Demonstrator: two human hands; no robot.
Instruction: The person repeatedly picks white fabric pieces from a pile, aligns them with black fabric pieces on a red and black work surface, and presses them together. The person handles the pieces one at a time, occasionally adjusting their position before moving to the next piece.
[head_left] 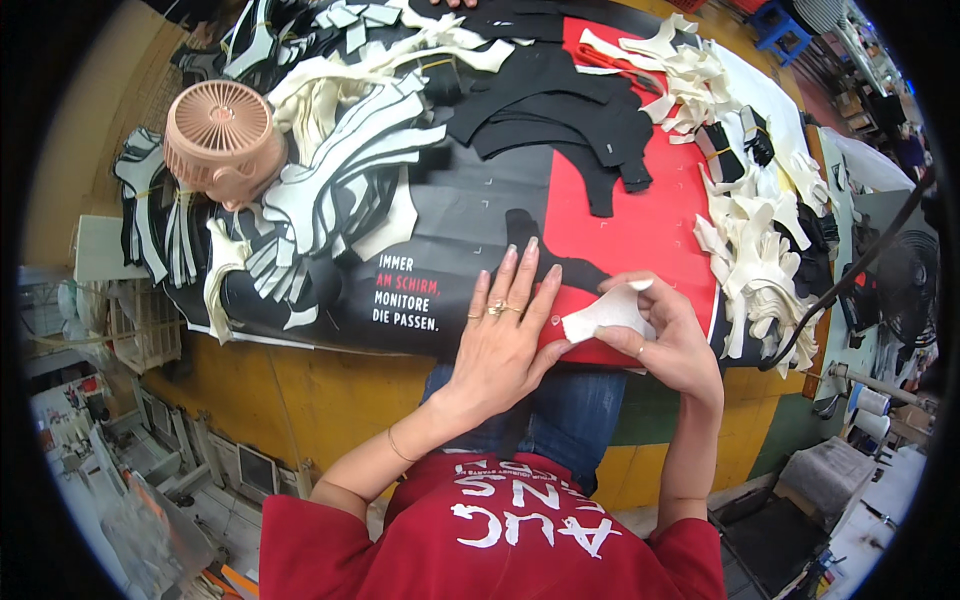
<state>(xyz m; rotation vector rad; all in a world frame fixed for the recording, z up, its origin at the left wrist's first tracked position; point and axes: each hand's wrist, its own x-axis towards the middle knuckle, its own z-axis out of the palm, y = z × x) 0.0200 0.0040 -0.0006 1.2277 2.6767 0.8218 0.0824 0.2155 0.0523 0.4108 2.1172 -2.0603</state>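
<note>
My left hand (510,335) lies flat at the near edge of the table, fingers stretched out and rings on some of them. Under its fingertips is a curved black fabric piece (570,268) on the black and red sheet. My right hand (670,335) pinches a small white cut fabric piece (605,318) between thumb and fingers, just above the red part. The tip of my left thumb comes close to that white piece; whether they touch I cannot tell. Farther back, several larger black fabric pieces (560,110) lie overlapped.
A pink fan (222,140) stands at the left beside piles of white and black strips (340,180). Cream fabric pieces (755,270) are heaped along the right edge, near a dark cable (850,290). Red-handled scissors (620,65) lie at the back. Another person's fingers (455,3) show at the far edge.
</note>
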